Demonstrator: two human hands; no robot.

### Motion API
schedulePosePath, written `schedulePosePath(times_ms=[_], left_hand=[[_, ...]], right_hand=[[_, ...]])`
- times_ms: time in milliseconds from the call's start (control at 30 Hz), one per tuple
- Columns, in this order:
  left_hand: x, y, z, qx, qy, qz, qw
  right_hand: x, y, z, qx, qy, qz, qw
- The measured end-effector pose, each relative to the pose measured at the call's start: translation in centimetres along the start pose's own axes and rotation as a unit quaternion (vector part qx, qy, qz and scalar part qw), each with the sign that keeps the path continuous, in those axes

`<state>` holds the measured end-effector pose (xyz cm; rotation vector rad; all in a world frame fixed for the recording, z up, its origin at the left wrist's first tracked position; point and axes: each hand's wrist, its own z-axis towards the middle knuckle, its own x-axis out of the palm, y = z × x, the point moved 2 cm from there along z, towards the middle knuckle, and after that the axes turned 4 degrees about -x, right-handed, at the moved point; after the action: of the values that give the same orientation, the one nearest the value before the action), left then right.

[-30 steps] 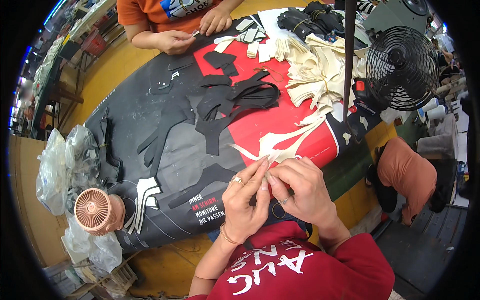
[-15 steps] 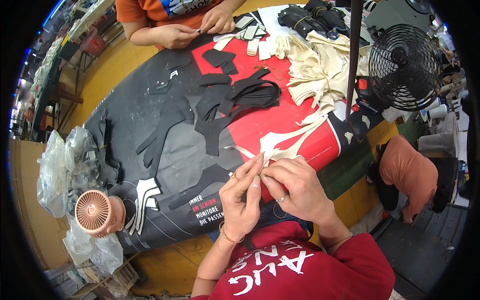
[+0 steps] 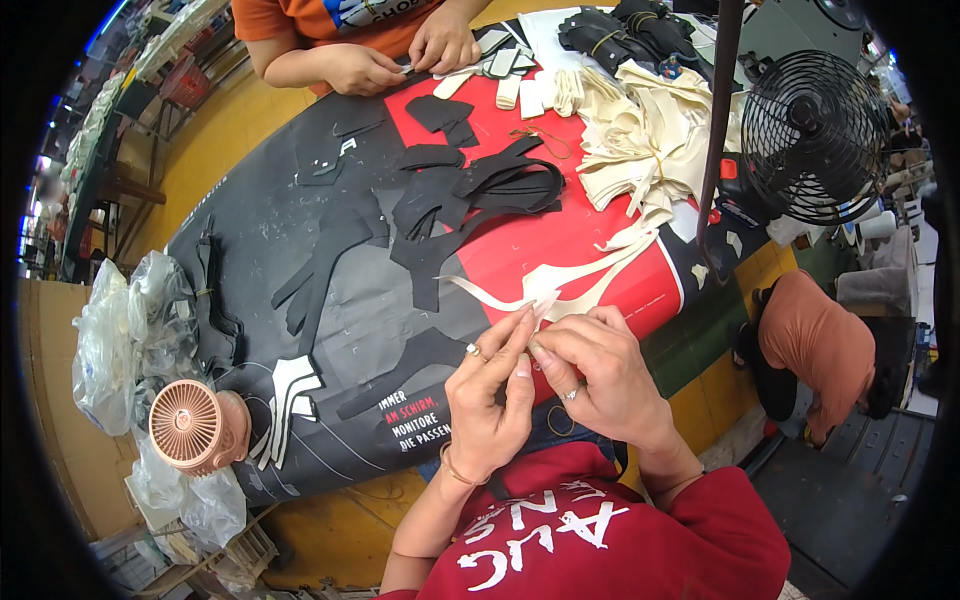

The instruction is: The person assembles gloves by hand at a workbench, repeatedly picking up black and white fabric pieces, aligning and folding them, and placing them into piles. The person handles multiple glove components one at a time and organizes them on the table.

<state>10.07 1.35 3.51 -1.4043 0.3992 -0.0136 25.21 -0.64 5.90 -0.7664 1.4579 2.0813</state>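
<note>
My left hand (image 3: 490, 395) and my right hand (image 3: 608, 380) meet just in front of me at the table's near edge. Both are closed, fingertips pinching a cream cut fabric piece (image 3: 541, 303) between them. A thin tail of it curls out to the left over the dark surface. Just beyond my fingers lie long cream fabric strips (image 3: 598, 270) on the red part of the table cover. What exactly sits between my fingertips is partly hidden by the fingers. Black fabric cutouts (image 3: 425, 265) lie beyond my left hand, several overlapping.
Bundled cream pieces (image 3: 645, 150) heap at the far right, near a black fan (image 3: 815, 135) and a dark upright pole (image 3: 717, 130). A pink fan (image 3: 195, 428), plastic bags (image 3: 105, 350) and white cutouts (image 3: 293, 385) stand left. Opposite, a co-worker's hands (image 3: 445, 42) handle small pieces.
My hands have shifted slightly, and the cream piece's tail now stretches farther left. The co-worker's hands have moved slightly right.
</note>
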Motion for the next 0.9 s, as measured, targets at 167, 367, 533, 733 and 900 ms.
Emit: schedulePosePath(times_ms=[167, 367, 533, 733, 900], left_hand=[[0.2, 0.1, -0.1, 0.019, 0.004, 0.022, 1.0], [0.2, 0.6, 0.5, -0.001, -0.018, -0.019, 1.0], [-0.1, 0.4, -0.1, 0.034, -0.092, 0.057, 0.994], [-3.2, 2.0, 0.6, -0.065, -0.198, -0.218, 0.953], [-2.2, 0.8, 0.2, 0.0, -0.121, -0.027, 0.992]], right_hand=[[0.1, -0.3, 0.1, -0.02, -0.034, -0.009, 0.999], [0.7, -0.8, 0.4, -0.035, -0.074, 0.007, 0.997], [1.0, -1.0, 0.6, -0.045, -0.097, 0.03, 0.994], [-0.9, -2.4, 1.3, 0.026, -0.151, 0.063, 0.986], [1.0, -0.5, 1.6, 0.006, -0.045, 0.187, 0.981]])
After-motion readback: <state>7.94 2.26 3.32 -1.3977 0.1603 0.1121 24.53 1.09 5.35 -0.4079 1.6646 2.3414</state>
